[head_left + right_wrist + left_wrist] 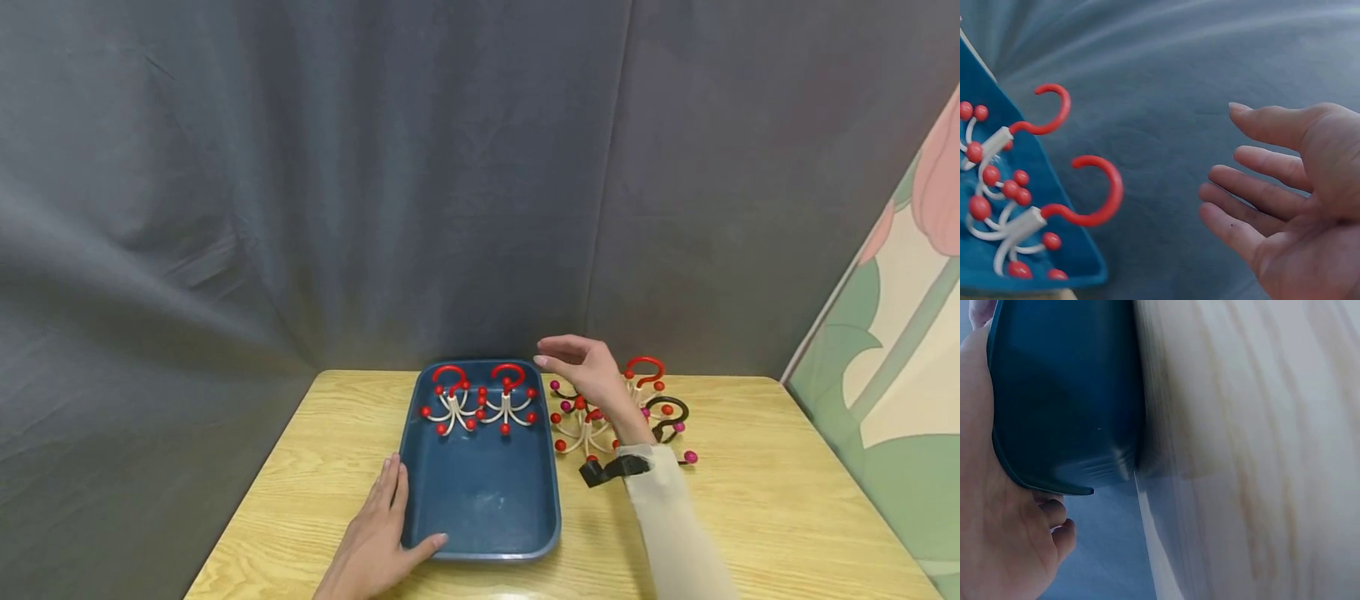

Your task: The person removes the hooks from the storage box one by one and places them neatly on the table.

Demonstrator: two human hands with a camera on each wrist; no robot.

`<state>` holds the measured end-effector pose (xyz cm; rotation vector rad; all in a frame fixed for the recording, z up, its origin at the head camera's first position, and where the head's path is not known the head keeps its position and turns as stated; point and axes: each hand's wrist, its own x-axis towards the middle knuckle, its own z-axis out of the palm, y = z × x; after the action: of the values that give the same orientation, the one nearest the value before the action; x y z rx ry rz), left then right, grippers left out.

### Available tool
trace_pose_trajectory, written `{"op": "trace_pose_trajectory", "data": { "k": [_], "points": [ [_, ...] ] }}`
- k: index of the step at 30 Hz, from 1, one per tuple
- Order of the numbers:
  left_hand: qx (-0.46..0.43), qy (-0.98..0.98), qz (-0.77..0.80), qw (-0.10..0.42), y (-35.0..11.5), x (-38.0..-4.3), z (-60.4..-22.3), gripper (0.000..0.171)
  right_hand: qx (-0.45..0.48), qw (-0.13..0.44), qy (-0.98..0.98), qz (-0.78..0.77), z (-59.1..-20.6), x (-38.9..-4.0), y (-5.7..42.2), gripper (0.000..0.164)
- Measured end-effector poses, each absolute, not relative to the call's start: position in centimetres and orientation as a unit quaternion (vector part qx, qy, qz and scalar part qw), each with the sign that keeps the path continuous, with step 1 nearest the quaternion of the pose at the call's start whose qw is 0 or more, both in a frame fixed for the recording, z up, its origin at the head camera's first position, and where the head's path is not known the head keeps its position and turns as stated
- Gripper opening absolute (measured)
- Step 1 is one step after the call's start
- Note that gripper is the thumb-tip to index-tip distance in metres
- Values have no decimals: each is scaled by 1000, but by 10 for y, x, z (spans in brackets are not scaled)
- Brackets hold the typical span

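A blue tray (480, 500) lies on the wooden table. At its far end are two white multi-arm hooks with red ball tips and red curved tops, one on the left (453, 407) and one on the right (506, 406). My left hand (375, 533) rests against the tray's near left corner, fingers along the side and thumb over the front rim. Past the tray's far right corner, my right hand (594, 373) hovers with relaxed, slightly bent fingers. Nothing is in it; the right wrist view shows the bare palm (1316, 194).
Right of the tray, partly hidden by my right forearm, lie more multi-arm hooks: a white one with red balls (587, 432), another red-topped one (646, 367) farther back, and black parts with magenta balls (667, 407). A grey curtain (450, 183) hangs behind the table.
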<state>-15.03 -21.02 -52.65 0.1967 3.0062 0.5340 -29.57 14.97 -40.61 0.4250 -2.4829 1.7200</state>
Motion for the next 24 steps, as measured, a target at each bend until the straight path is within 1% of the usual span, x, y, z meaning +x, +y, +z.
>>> {"op": "trace_pose_trajectory", "data": {
  "k": [6,9,13,24],
  "points": [
    [62,982,173,37,-212,-150,-526,128,112,21,-801,588,-417,-314,126,49],
    [61,982,174,42,-211,-150,-527,128,96,19,-801,591,-424,-321,118,48],
    [60,981,177,47,-209,-149,-527,128,69,14,-800,596,-436,-328,109,45],
    [66,982,174,34,-212,-150,-527,126,43,10,-820,570,-464,-340,92,33]
  ]
}}
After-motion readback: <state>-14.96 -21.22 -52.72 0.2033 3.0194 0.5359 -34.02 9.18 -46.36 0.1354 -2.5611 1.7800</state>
